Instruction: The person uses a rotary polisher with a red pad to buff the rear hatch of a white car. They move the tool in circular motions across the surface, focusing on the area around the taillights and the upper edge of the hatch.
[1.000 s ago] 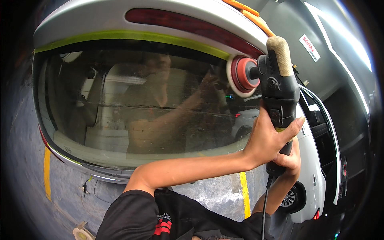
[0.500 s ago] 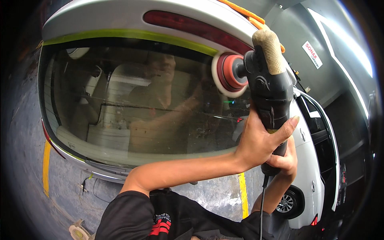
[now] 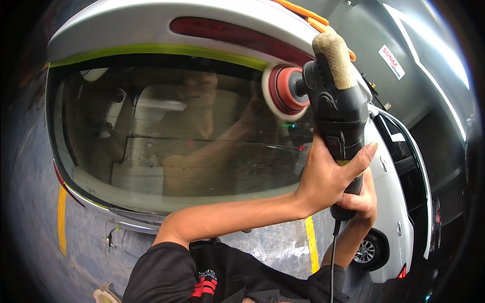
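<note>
A black electric polisher (image 3: 337, 113) with a tan-wrapped front end is held nearly upright at the right. My left hand (image 3: 328, 179) wraps its lower body, thumb lying across the front. Lower down and partly behind it, my right hand (image 3: 362, 199) closes around the handle near the cord. The polisher's red and white round pad (image 3: 289, 91) is at the upper right of the dark rear window (image 3: 202, 166), its face tilted toward the glass; the contact is hidden. Yellow-green masking tape (image 3: 151, 49) runs along the window's top edge, ending at the pad.
Above the tape is a long red brake light (image 3: 227, 35) in the silver car body. Orange cloths (image 3: 317, 22) lie on the roof edge. The black power cord (image 3: 333, 257) hangs past my right forearm. A white car (image 3: 391, 202) stands at right. Yellow lines (image 3: 61, 222) mark the floor.
The view has shifted slightly, moving the car leftward in the picture. Against the window, the polisher and pad sit a little farther right and up. Both hands keep their grip.
</note>
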The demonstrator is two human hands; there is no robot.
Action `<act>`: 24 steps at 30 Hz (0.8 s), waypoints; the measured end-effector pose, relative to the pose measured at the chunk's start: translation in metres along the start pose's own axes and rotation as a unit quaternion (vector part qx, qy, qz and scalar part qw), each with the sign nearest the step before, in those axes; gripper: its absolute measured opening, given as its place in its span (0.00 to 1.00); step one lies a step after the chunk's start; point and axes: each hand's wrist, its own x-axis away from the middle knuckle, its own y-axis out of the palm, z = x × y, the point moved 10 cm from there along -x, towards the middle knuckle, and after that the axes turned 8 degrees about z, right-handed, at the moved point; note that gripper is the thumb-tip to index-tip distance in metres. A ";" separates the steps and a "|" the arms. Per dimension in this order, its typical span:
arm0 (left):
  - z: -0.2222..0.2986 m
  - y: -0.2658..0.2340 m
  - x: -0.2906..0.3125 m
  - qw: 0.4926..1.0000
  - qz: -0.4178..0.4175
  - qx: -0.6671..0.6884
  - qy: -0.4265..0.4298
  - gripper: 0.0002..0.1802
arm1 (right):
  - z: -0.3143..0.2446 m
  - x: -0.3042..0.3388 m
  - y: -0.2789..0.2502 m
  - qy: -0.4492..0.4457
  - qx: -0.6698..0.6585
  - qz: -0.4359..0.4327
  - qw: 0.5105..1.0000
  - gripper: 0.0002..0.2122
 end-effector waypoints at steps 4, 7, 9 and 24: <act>0.019 -0.009 -0.002 1.000 0.019 -0.003 0.020 0.30 | -0.011 -0.009 0.015 -0.005 0.008 -0.030 0.999 0.32; 0.028 -0.013 -0.004 0.999 0.027 -0.002 0.033 0.29 | -0.017 -0.011 0.021 -0.017 0.005 -0.034 0.999 0.34; 0.032 -0.015 -0.005 0.999 0.023 0.000 0.033 0.32 | -0.018 -0.013 0.024 -0.017 0.003 -0.035 0.999 0.35; 0.004 0.002 0.000 0.999 0.017 0.027 0.001 0.26 | -0.012 0.005 0.001 0.015 0.043 0.016 0.999 0.29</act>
